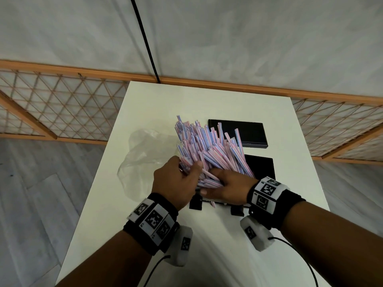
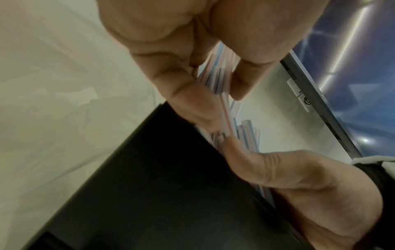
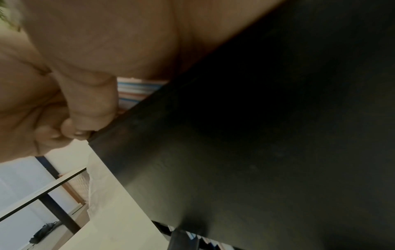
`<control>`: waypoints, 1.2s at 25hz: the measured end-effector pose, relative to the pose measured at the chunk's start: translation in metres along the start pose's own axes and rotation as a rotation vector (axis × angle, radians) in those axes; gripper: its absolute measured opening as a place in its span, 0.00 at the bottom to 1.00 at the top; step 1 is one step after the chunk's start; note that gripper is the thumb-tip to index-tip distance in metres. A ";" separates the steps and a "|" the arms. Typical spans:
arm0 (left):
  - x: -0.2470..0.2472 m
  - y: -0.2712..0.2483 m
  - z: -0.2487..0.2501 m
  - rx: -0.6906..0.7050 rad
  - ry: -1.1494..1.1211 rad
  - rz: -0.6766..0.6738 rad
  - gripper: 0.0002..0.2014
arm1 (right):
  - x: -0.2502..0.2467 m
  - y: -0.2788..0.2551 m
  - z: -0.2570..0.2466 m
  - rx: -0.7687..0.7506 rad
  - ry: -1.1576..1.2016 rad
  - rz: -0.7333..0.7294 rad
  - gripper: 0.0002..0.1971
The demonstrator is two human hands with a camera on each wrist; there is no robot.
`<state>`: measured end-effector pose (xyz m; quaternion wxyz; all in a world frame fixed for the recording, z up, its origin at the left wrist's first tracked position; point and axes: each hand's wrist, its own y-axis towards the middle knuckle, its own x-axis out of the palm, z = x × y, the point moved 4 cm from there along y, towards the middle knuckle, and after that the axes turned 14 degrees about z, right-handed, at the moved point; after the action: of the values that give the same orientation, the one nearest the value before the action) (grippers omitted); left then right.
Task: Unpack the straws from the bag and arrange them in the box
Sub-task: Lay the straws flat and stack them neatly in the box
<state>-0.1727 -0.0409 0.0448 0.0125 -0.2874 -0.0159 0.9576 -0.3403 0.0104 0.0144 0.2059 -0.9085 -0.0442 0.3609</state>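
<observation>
Over the black box (image 1: pixel 261 168), both hands' curled fingers (image 1: pixel 196 165) clutch the striped straws (image 1: pixel 209 148); no readable writing.

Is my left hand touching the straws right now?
Touching. The head view shows the left hand gripping the straws; the left wrist view shows fingers wrapped around them.

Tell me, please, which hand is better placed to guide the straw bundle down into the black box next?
Probably the right hand: it grips the straws directly over the black box. The left hand holds them from the bag side.
</observation>
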 end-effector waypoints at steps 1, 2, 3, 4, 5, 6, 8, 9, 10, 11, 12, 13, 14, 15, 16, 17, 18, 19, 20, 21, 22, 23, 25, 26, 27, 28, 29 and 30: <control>-0.001 0.000 0.001 -0.005 -0.014 -0.004 0.17 | 0.001 0.000 -0.001 -0.010 0.029 0.004 0.27; -0.003 -0.001 0.004 -0.011 -0.036 -0.007 0.16 | 0.002 0.000 -0.002 -0.029 0.058 0.013 0.27; -0.005 -0.002 0.007 -0.018 -0.066 -0.005 0.16 | 0.001 -0.001 -0.003 -0.053 0.075 0.037 0.27; -0.007 -0.003 0.010 -0.018 -0.095 -0.006 0.16 | -0.002 -0.001 -0.004 -0.075 0.078 0.073 0.27; -0.009 -0.003 0.013 -0.016 -0.121 -0.009 0.16 | -0.006 -0.002 -0.006 -0.091 0.065 0.112 0.26; -0.010 -0.004 0.014 -0.018 -0.139 -0.019 0.17 | -0.009 -0.003 -0.008 -0.107 0.039 0.152 0.24; -0.009 -0.003 0.011 -0.017 -0.133 -0.046 0.16 | -0.014 -0.007 -0.010 -0.146 -0.059 0.246 0.21; -0.008 -0.003 0.008 -0.015 -0.108 -0.052 0.16 | -0.016 -0.011 -0.011 -0.170 -0.117 0.285 0.21; -0.008 -0.001 0.004 -0.022 -0.077 -0.051 0.17 | -0.018 -0.016 -0.012 -0.195 -0.163 0.316 0.20; -0.008 0.001 0.000 -0.040 -0.052 -0.049 0.19 | -0.021 -0.020 -0.011 -0.216 -0.186 0.343 0.20; -0.008 0.002 -0.002 -0.067 -0.041 -0.057 0.21 | -0.023 -0.025 -0.008 -0.226 -0.193 0.374 0.20; -0.008 0.002 -0.003 -0.094 -0.040 -0.070 0.22 | -0.027 -0.031 -0.005 -0.226 -0.195 0.422 0.21; -0.007 0.001 -0.003 -0.119 -0.049 -0.085 0.23 | -0.032 -0.036 -0.001 -0.223 -0.195 0.488 0.21; -0.006 0.000 -0.002 -0.133 -0.061 -0.094 0.23 | -0.035 -0.041 0.003 -0.228 -0.200 0.556 0.21; -0.005 -0.001 -0.001 -0.138 -0.069 -0.099 0.23 | -0.036 -0.045 0.005 -0.241 -0.208 0.592 0.20; -0.004 -0.003 -0.001 -0.138 -0.075 -0.098 0.22 | -0.035 -0.048 0.006 -0.248 -0.215 0.574 0.18; -0.003 -0.004 -0.001 -0.134 -0.080 -0.095 0.21 | -0.030 -0.049 0.008 -0.240 -0.221 0.507 0.17; -0.002 -0.004 -0.002 -0.129 -0.082 -0.090 0.21 | -0.024 -0.049 0.010 -0.225 -0.234 0.418 0.16; -0.002 -0.005 -0.001 -0.123 -0.080 -0.087 0.21 | -0.018 -0.048 0.013 -0.209 -0.262 0.341 0.16; -0.002 -0.005 -0.001 -0.116 -0.077 -0.086 0.21 | -0.013 -0.046 0.015 -0.201 -0.301 0.308 0.15; -0.003 -0.005 0.000 -0.114 -0.073 -0.087 0.21 | -0.010 -0.045 0.015 -0.196 -0.336 0.318 0.14; -0.002 -0.005 0.000 -0.111 -0.071 -0.087 0.22 | -0.007 -0.044 0.016 -0.184 -0.356 0.357 0.15; -0.003 -0.005 -0.002 -0.115 -0.067 -0.089 0.22 | -0.007 -0.042 0.016 -0.134 -0.352 0.439 0.19; -0.003 -0.004 -0.002 -0.114 -0.057 -0.092 0.21 | -0.008 -0.042 0.017 -0.110 -0.345 0.464 0.21; -0.003 -0.004 -0.003 -0.111 -0.043 -0.094 0.21 | -0.010 -0.042 0.017 -0.099 -0.344 0.472 0.22; -0.003 -0.004 -0.003 -0.111 -0.036 -0.096 0.21 | -0.011 -0.042 0.018 -0.103 -0.354 0.461 0.23; -0.003 -0.003 -0.005 -0.111 -0.032 -0.098 0.21 | -0.012 -0.041 0.017 -0.122 -0.375 0.439 0.23; -0.003 -0.002 -0.005 -0.115 -0.032 -0.100 0.21 | -0.012 -0.040 0.017 -0.145 -0.398 0.413 0.22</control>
<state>-0.1676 -0.0388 0.0420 0.0432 -0.2711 -0.0856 0.9578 -0.3576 0.0498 0.0267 0.0499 -0.8220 0.0764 0.5621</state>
